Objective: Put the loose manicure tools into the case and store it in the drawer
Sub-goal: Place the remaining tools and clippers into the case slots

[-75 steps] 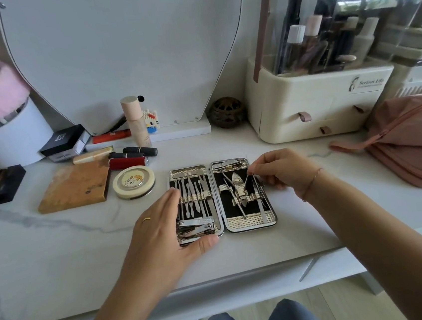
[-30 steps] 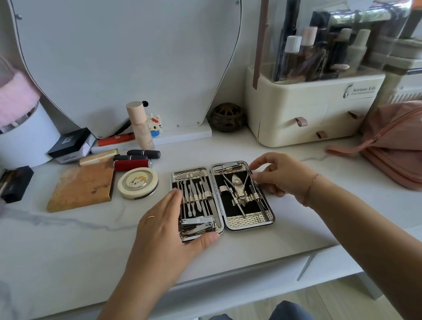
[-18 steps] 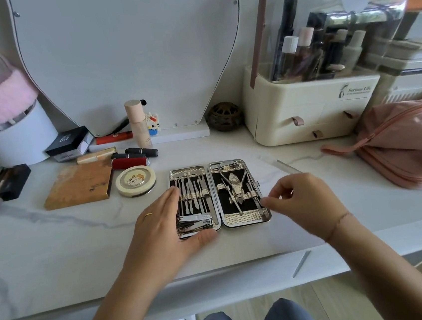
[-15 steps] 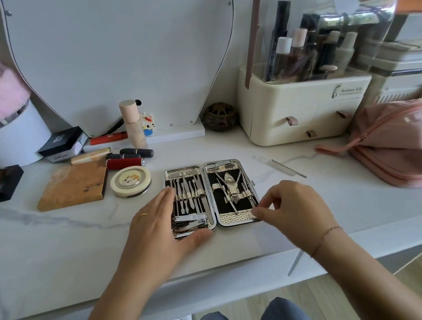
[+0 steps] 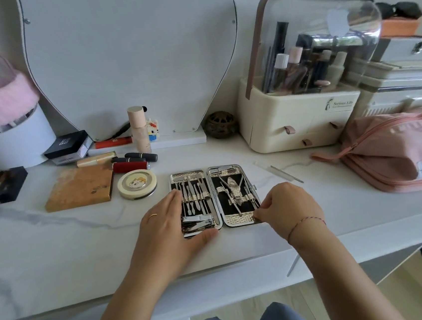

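Left hand (image 5: pixel 168 224) lies flat, fingers straight, on the left half of the open silver manicure case (image 5: pixel 215 197) on the white marble tabletop (image 5: pixel 57 241). Right hand (image 5: pixel 286 208) pinches the case's near right corner with curled fingers. Beyond, to the right, a thin metal nail file (image 5: pixel 284 174) lies loose, in front of a cream plastic organiser (image 5: pixel 291 115).

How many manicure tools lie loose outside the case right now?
1: a slim file lies on the countertop right of the open case, beyond the right hand. It or the left hand may hide others.
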`<state>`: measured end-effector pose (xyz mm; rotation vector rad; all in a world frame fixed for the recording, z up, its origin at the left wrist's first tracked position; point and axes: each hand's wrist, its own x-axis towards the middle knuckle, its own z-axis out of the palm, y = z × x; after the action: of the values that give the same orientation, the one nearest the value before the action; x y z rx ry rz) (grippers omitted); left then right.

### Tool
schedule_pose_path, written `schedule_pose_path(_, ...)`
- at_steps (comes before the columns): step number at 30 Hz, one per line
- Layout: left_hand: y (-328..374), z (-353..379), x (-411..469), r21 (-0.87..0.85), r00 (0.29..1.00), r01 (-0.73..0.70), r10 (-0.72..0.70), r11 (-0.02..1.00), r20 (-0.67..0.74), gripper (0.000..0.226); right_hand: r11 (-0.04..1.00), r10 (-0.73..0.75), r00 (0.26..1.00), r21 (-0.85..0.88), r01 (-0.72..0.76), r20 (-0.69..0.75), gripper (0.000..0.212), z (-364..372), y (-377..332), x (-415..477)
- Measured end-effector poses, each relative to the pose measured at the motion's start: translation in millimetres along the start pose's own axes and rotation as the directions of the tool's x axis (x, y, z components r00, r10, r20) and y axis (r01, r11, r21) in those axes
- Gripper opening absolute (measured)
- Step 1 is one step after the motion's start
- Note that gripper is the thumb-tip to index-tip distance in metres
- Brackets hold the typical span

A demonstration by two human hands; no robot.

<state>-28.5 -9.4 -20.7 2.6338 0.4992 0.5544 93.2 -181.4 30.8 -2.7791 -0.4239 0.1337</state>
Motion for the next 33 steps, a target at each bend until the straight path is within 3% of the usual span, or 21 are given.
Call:
schedule_pose_path(9, -4, 2, 0, -0.002, 1.000, -0.010, 0.010, 1.000, 0.001, 0.126, 0.996, 0.040, 0.982, -0.073, -0.054, -0.187, 0.015, 12, -9, -12)
schedule_pose_path(16, -4, 2, 1, -0.002, 1.000, -0.017, 0.017, 1.000, 0.004, 0.128, 0.992, 0.091, 0.983, -0.077, -0.104, -0.160, 0.013, 12, -10, -6)
schedule_pose_path(20, -3, 1, 0, -0.017, 1.000, -0.026, 0.026, 1.000, 0.006, 0.115, 0.992, 0.129, 0.985, 0.004, -0.129, -0.114, 0.011, 10, -7, -3)
schedule_pose_path(27, -5, 3, 1, 0.000, 0.999, -0.049, 0.049, 0.999, -0.005, 0.126, 0.978, 0.174, 0.984, 0.122, -0.167, -0.047, 0.012, 8, -11, -10)
schedule_pose_path(33, -5, 2, 1, -0.005, 0.999, -0.043, 0.043, 0.999, -0.007, 0.114, 0.919, 0.129, 0.991, 0.371, -0.132, 0.033, 0.017, -1, -2, -13)
